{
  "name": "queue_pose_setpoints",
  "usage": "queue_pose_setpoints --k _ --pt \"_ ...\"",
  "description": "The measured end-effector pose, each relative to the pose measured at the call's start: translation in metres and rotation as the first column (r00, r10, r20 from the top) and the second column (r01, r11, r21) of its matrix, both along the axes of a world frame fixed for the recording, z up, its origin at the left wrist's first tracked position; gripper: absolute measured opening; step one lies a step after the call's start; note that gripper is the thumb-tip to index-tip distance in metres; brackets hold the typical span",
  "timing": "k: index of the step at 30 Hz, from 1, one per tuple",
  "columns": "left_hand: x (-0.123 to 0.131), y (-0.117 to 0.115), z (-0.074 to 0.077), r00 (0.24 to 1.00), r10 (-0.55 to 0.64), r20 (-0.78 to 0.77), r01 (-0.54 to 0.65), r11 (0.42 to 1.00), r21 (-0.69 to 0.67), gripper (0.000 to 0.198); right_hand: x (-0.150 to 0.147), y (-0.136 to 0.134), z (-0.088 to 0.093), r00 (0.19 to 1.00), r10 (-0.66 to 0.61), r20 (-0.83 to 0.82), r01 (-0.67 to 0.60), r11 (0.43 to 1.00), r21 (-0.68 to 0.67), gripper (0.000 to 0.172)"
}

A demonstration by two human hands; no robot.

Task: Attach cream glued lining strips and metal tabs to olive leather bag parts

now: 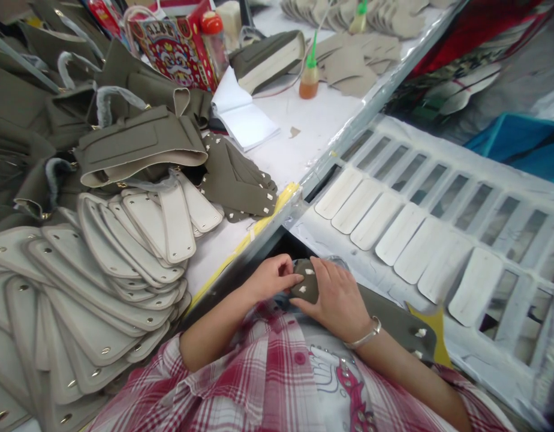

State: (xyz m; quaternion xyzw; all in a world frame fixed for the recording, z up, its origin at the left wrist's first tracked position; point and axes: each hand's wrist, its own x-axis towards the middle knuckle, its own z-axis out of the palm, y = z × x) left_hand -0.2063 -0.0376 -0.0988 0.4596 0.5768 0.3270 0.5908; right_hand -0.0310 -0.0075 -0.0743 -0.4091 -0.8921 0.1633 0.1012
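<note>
A long dark olive panel (385, 312) with white tabs lies across my lap. Around its left end are both my hands. My left hand (272, 279), fingers curled and thumb pointing right, touches the panel's left edge beside a white tab. Over the same end rests my right hand (337, 294), its thumb and fingers on either side of the edge, a bangle on the wrist. More olive pieces with white tabs (236, 180) sit on the table, next to a fanned pile of pale panels (110, 300) with metal eyelets.
Olive bags (142, 141) crowd the left. Farther back are an open notebook (243, 114), a glue bottle (309, 81) and a red patterned box (173, 51). A white slatted rack (421, 156) at right carries several pale rounded pieces (378, 222). The table edge (349, 126) runs diagonally.
</note>
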Motion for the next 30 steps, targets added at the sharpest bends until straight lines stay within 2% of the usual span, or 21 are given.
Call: queue_pose_setpoints --k 3,8,13,23,30 --pt "0.001 0.001 0.0 1.0 0.005 0.0 -0.005 1.0 0.003 0.031 -0.004 0.002 -0.002 1.0 -0.016 -0.014 0.016 1.0 0.001 0.064" --pt "0.001 0.003 -0.003 0.993 0.038 -0.113 -0.028 0.996 0.089 0.027 -0.01 0.008 -0.003 0.998 -0.059 -0.017 0.058 0.998 -0.039 0.056" --pt "0.001 0.007 -0.007 0.997 0.042 -0.068 -0.036 0.996 0.087 0.028 -0.011 0.012 -0.001 0.999 -0.052 -0.011 0.052 0.996 -0.077 0.054" --pt "-0.005 0.012 -0.01 0.994 -0.085 -0.067 0.09 0.992 0.086 0.025 -0.009 0.009 -0.007 0.999 -0.036 0.024 0.037 0.998 -0.056 0.061" --pt "-0.004 0.009 -0.005 0.994 -0.101 -0.036 0.104 0.99 0.091 0.03 0.011 0.004 -0.004 0.998 0.058 0.001 -0.058 0.998 -0.025 0.085"
